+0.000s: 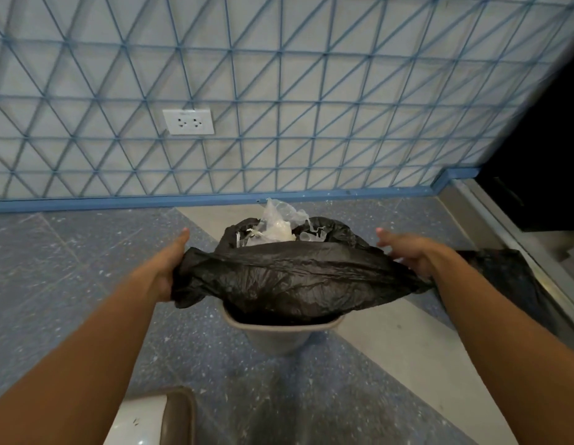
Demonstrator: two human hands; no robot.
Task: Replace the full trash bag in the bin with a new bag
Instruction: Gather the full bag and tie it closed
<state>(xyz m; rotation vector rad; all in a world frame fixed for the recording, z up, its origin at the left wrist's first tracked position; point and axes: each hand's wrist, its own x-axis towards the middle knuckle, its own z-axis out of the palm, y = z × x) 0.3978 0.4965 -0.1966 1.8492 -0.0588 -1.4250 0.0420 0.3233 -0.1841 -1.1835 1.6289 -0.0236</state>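
A small beige bin (281, 335) stands on the floor near the wall. A full black trash bag (295, 277) bulges out of its top, with clear plastic waste (279, 224) sticking up at the far side. My left hand (165, 268) grips the bag's near edge on the left. My right hand (407, 255) holds the same edge on the right, its fingers partly spread. The edge is stretched between both hands above the bin rim. More black plastic (507, 277) lies on the floor right of my right arm; I cannot tell whether it is a separate bag.
A tiled wall with a white double socket (188, 121) rises just behind the bin, with a blue skirting at its foot. A metal threshold (516, 248) and dark doorway are at the right. A white and brown object (157, 419) sits at the bottom left.
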